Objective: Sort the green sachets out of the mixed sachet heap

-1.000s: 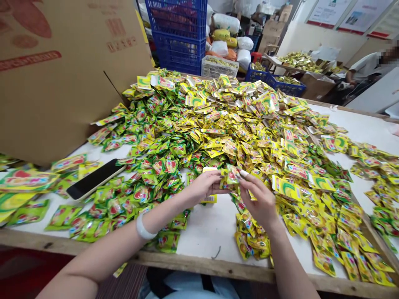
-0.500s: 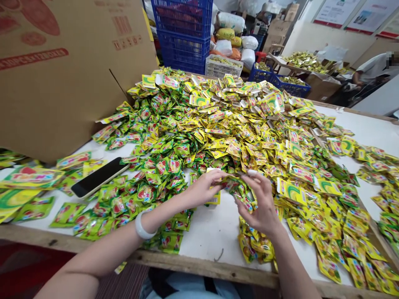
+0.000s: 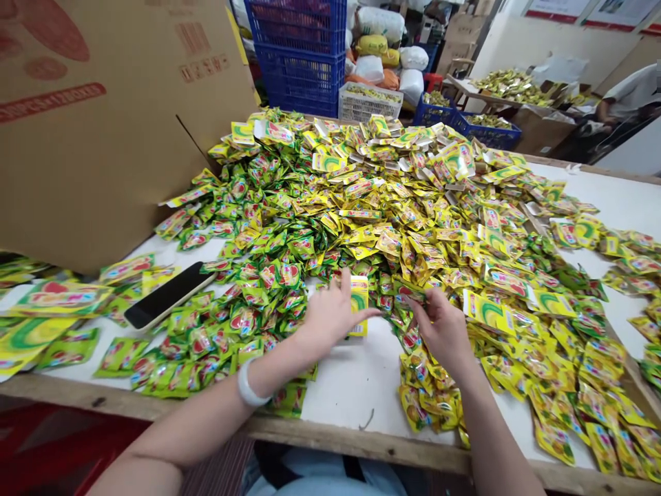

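Observation:
A big heap of small yellow-green sachets [image 3: 392, 207] covers the white table [image 3: 345, 379]. My left hand [image 3: 330, 317] grips a small yellow carton [image 3: 359, 297] that stands upright at the near edge of the heap, thumb up and a finger across its front. Just to the right, my right hand [image 3: 443, 329] reaches into the heap, fingers curled and pinching a sachet [image 3: 410, 293]. A white bangle [image 3: 248, 386] sits on my left wrist. More sachets lie in a loose clump [image 3: 428, 396] under my right forearm.
A large brown cardboard box [image 3: 103, 124] stands at the left. A black phone [image 3: 168, 295] lies among sachets near it. Blue crates [image 3: 299, 55], a white basket [image 3: 368, 102] and sacks are behind the table. Another person [image 3: 627, 96] sits far right. A wooden edge [image 3: 341, 441] runs along the front.
Both hands have dropped from mid-air to the heap's edge. The sachet held between them is gone from the left hand. The yellow carton now shows upright in the left hand.

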A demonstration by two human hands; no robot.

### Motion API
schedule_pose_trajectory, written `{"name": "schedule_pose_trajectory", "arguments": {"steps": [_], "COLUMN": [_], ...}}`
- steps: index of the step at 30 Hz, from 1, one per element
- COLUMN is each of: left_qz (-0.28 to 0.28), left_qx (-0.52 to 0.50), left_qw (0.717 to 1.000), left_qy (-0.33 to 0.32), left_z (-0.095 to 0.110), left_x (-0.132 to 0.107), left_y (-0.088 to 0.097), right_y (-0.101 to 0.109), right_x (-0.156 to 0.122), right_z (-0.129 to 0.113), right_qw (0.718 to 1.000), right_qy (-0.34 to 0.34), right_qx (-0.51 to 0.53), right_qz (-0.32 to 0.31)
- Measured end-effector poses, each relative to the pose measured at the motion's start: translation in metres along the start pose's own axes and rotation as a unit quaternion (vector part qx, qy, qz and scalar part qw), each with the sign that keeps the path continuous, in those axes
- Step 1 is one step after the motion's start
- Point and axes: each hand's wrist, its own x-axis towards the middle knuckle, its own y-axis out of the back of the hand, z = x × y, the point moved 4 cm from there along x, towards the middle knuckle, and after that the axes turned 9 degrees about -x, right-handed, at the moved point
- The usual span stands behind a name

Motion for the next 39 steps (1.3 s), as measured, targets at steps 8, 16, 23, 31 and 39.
{"name": "schedule_pose_trajectory", "arguments": {"steps": [8, 16, 23, 31, 39], "left_qz": [-0.031, -0.238, -0.324, -0.302, -0.347], "left_qx": [0.049, -0.541, -0.627, -0.574, -0.456], "left_qw": [0.996, 0.805, 0.709, 0.759, 0.813], "left_qy": [-0.075, -0.052, -0.007, -0.054, -0.100], "left_z": [-0.008, 0.003, 0.019, 0.014, 0.017], "left_x": [0.004, -0.015, -0.037, -0.034, -0.035], "left_y": [-0.034, -0.016, -0.046, -0.036, -0.044], "right_y": [-0.008, 0.002, -0.013, 0.006, -0.005], "right_x": [0.004, -0.001, -0.012, -0.004, -0.018], "right_z": [-0.006, -0.015, -0.034, -0.047, -0.040], "right_qw": [0.958, 0.926, 0.957, 0.970, 0.951], "right_qy": [-0.098, -0.084, 0.016, 0.141, 0.149], "right_qx": [0.261, 0.367, 0.287, 0.115, 0.017], "right_qz": [-0.060, 0.010, -0.033, -0.160, -0.269]}}
